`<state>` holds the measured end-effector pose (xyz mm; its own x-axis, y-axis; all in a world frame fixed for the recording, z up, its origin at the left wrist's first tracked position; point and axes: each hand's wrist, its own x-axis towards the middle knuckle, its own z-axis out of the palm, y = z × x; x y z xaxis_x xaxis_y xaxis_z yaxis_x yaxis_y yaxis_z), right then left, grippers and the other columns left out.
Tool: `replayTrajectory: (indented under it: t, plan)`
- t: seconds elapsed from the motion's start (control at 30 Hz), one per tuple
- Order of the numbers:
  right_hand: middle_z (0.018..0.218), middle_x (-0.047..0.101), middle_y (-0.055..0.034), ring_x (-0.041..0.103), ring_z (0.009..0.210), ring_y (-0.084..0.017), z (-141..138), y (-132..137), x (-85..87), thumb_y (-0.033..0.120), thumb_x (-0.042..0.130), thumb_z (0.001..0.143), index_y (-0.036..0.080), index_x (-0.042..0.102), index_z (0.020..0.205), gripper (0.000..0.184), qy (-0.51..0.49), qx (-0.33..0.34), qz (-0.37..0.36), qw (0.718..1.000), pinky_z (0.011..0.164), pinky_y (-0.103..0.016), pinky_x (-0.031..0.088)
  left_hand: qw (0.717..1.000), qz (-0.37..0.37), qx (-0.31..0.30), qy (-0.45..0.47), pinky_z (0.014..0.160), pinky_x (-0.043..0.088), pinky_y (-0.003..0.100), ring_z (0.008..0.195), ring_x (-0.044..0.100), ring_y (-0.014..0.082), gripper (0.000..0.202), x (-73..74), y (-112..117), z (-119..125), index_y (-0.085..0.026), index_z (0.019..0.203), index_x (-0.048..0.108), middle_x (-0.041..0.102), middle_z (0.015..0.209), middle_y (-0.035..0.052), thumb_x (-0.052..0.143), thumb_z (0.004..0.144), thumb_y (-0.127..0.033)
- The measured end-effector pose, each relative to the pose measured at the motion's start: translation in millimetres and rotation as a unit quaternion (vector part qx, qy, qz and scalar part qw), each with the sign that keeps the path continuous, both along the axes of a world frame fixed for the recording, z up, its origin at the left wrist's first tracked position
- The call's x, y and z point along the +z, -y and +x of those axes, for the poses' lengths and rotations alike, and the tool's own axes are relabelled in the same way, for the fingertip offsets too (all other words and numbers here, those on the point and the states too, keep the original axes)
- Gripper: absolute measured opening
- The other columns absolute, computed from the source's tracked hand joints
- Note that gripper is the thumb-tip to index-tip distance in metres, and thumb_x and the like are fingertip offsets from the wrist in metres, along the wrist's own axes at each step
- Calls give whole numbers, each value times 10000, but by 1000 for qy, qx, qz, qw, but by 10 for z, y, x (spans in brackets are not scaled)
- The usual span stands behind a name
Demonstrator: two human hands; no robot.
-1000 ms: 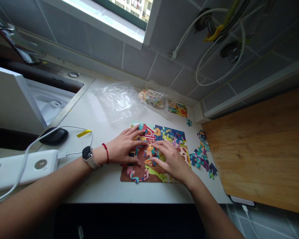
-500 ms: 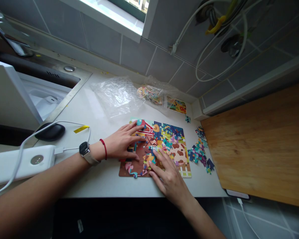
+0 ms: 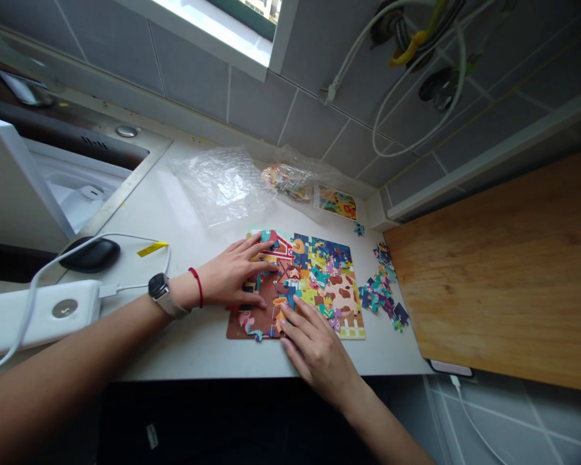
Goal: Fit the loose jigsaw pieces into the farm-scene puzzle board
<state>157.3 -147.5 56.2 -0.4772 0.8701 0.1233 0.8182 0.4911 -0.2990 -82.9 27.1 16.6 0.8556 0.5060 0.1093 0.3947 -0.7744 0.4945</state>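
A picture jigsaw puzzle [image 3: 343, 290] with a barn and a spotted cow lies on the white counter, with loose pieces lying over parts of it. My left hand [image 3: 232, 274] rests on its left side with fingers spread, holding nothing. At the lower middle, my right hand [image 3: 319, 349] has its fingertips closed on an orange puzzle piece [image 3: 279, 318], which looks tilted against the brown area. The fingers partly hide that piece. A pink and blue piece [image 3: 256, 335] sits at the bottom edge, left of my right hand. More loose pieces [image 3: 380, 290] are heaped to the right.
Behind the puzzle lie crumpled clear plastic [image 3: 223, 184], a bag of pieces [image 3: 288, 181] and a picture card [image 3: 337, 202]. A wooden board [image 3: 494, 271] borders the right. At left are a black mouse [image 3: 91, 254], a white power bank [image 3: 62, 310] with cable, and a sink [image 3: 140, 165].
My right hand has shifted slightly left over the puzzle, and the orange piece has turned at its fingertips. The left hand stays in place. The whole view has moved a little.
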Motion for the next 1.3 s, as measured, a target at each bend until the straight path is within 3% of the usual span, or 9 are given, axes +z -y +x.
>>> replayTrajectory:
  t: [0.6,0.93,1.13,1.3]
  plan:
    - [1392,718,-97,600,1359,-341,14,-73,33,199,610,1019,196,721,1292,294,32,-3,5,999,1106,-558,565,1000,5,4,11,1251,287,665,1585,233,494,749,-31,9,6,-323,1460,625,346,1704,131,805,814,-659]
    - [1392,712,-117,616,1334,-343,23,-135,-45,190,608,1020,188,714,1282,282,4,-11,13,1000,1059,-547,601,999,24,16,28,1240,361,611,1572,305,439,593,-104,-27,2,-268,1401,661,416,1668,133,716,922,-614]
    - [1394,712,-116,609,1337,-340,62,-197,-73,193,594,1034,177,704,1294,282,-7,-6,10,1000,1082,-569,585,998,35,40,21,1230,394,577,1549,357,418,513,-65,-36,7,-253,1377,675,495,1612,119,655,979,-577]
    - [1396,710,-119,606,1339,-326,98,-244,-101,186,608,1024,179,702,1308,299,-18,-6,9,1000,1098,-561,577,994,39,97,3,1212,392,616,1539,363,443,453,-21,-52,0,-244,1346,698,515,1584,135,634,1002,-531]
